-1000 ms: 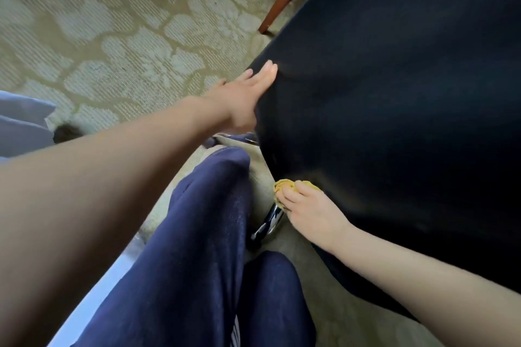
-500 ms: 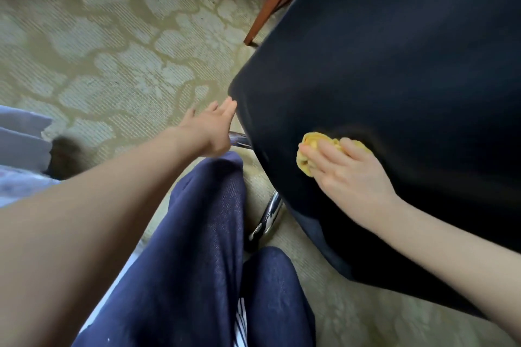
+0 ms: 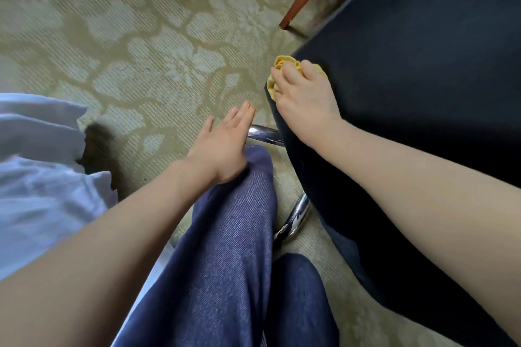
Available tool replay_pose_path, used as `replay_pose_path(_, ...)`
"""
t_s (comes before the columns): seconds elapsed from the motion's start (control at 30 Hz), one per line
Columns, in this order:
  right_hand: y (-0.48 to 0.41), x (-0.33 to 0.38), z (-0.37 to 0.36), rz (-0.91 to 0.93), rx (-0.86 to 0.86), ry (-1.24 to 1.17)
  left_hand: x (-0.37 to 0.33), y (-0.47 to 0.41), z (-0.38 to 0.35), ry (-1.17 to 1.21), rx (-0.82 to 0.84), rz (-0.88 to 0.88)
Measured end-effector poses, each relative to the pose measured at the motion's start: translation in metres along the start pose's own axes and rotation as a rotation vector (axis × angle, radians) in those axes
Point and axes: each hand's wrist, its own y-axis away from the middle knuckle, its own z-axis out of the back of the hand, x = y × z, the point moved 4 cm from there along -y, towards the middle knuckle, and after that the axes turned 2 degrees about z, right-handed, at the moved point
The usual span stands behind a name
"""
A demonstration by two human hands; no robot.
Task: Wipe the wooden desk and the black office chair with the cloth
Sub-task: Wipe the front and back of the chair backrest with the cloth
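While right hand [image 3: 304,98], fingers curled on cloth [image 3: 284,65], pressed black office chair [image 3: 423,79] corner, left hand [image 3: 222,146] hung spread, empty. Step: chair wiping; next stroke likely needed pressure along edge.

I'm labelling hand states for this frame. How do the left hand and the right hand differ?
The right hand grips the yellow cloth; the left hand holds nothing. The right hand's fingers curl over the cloth, the left hand's lie straight. The right hand is on the edge of the black chair; the left hand is off it, above the blue trouser leg. Both are bare.
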Motion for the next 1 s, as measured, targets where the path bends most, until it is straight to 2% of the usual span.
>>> replay_pose_path(0.03,-0.002,0.009,-0.004,0.035,-0.063,0.026,-0.003,0.001,0.001,0.046,-0.004,-0.003)
replay_pose_path(0.2,0.038,0.036,-0.02,0.053,0.011,0.016,-0.042,0.005,0.006,0.321,-0.049,-0.191)
replay_pose_path(0.3,0.082,0.064,-0.034,0.106,0.054,-0.02,-0.074,0.01,0.0,0.401,0.018,-0.272)
replay_pose_path(0.33,0.099,0.063,-0.037,0.042,0.118,-0.097,-0.085,0.013,-0.006,0.46,0.059,-0.276)
replay_pose_path(0.37,0.115,0.065,-0.039,0.007,0.093,-0.128,-0.094,0.015,-0.011,0.528,0.102,-0.272)
replay_pose_path(0.4,0.136,0.078,-0.054,0.143,0.267,-0.073,-0.101,0.016,-0.017,0.59,0.137,-0.264)
replay_pose_path(0.43,0.162,0.095,-0.068,0.28,0.289,0.021,-0.107,0.017,-0.022,0.631,0.157,-0.256)
replay_pose_path(0.53,0.23,0.109,-0.086,0.247,0.331,0.008,-0.111,0.01,-0.032,0.687,0.157,-0.214)
replay_pose_path(0.67,0.304,0.113,-0.082,0.415,0.448,-0.04,-0.109,0.002,-0.038,0.592,0.173,-0.211)
replay_pose_path(0.77,0.34,0.098,-0.064,0.368,0.438,-0.029,-0.109,0.001,-0.039,0.521,0.148,-0.196)
replay_pose_path(0.83,0.348,0.082,-0.052,0.276,0.37,-0.078,-0.111,0.001,-0.038,0.521,0.138,-0.177)
replay_pose_path(1.0,0.353,0.043,-0.002,0.045,-0.056,-0.075,-0.118,0.015,-0.031,0.427,0.002,-0.125)
